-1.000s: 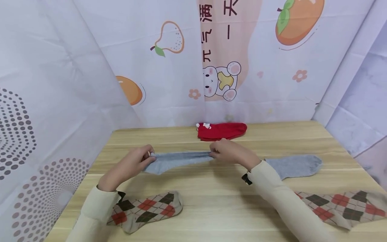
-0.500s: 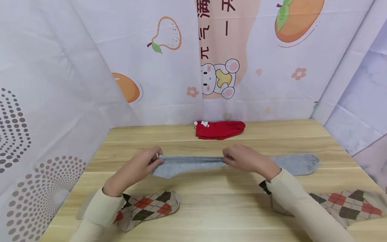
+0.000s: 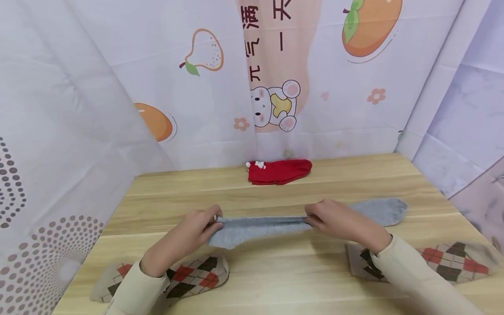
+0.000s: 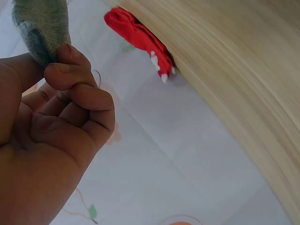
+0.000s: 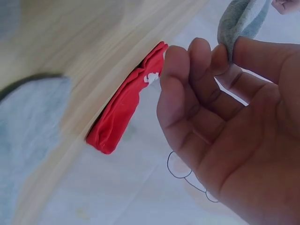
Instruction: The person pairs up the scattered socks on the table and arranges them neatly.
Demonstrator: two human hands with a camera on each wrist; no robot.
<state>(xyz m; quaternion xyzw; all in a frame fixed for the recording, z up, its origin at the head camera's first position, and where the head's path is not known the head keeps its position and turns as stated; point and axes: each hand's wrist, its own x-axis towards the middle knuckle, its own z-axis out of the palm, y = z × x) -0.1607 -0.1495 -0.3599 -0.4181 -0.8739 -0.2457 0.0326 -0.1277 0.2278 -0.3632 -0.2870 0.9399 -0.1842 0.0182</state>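
Observation:
A grey sock (image 3: 256, 229) is stretched sideways between both hands, held just above the table. My left hand (image 3: 193, 232) pinches its left end between thumb and forefinger; the left wrist view shows the sock's cloth (image 4: 44, 28) rising from the pinch. At the other end my right hand (image 3: 342, 221) pinches the sock, its remaining fingers loosely bent in the right wrist view. A second grey sock (image 3: 383, 211) lies flat on the table behind the right hand, partly covered by it.
Red socks (image 3: 281, 171) with a white figure lie at the table's back edge, near the printed curtain (image 3: 189, 148). An argyle sock (image 3: 197, 276) lies under the left forearm, another argyle sock (image 3: 453, 262) under the right one. The wooden table (image 3: 287, 280) spans the front.
Both hands have come nearer and moved right, the right hand farther, with the grey sock between them. The head view has shifted slightly. The other socks stay on the table.

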